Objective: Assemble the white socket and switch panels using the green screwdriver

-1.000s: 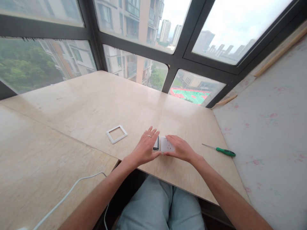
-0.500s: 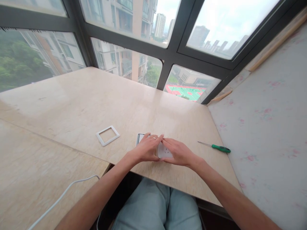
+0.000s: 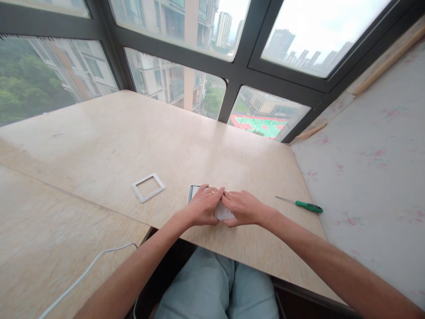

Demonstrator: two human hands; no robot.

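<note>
Near the front edge of the table, both hands close around a white wall socket [image 3: 224,212] with plug slots in its face. My left hand [image 3: 205,207], wearing a ring, grips its left side, fingers at the far edge and thumb at the near edge. My right hand [image 3: 245,207] pinches the right side the same way, covering most of the face. A second piece, a white panel with a grey rim [image 3: 194,192], shows partly from behind the left hand; whether it is joined to the socket is hidden. The fingertips of both hands nearly meet at the far edge.
A white rectangular frame [image 3: 148,188] lies on the marbled table [image 3: 109,146] to the left. A green-handled screwdriver [image 3: 308,206] lies at the right, close to the papered wall [image 3: 372,186]. A white cable [image 3: 89,268] runs across the lower left tabletop. Windows border the far side.
My right hand has shifted slightly left and covers more of the socket's face. My left hand stays nearly in place. The view has turned a little.
</note>
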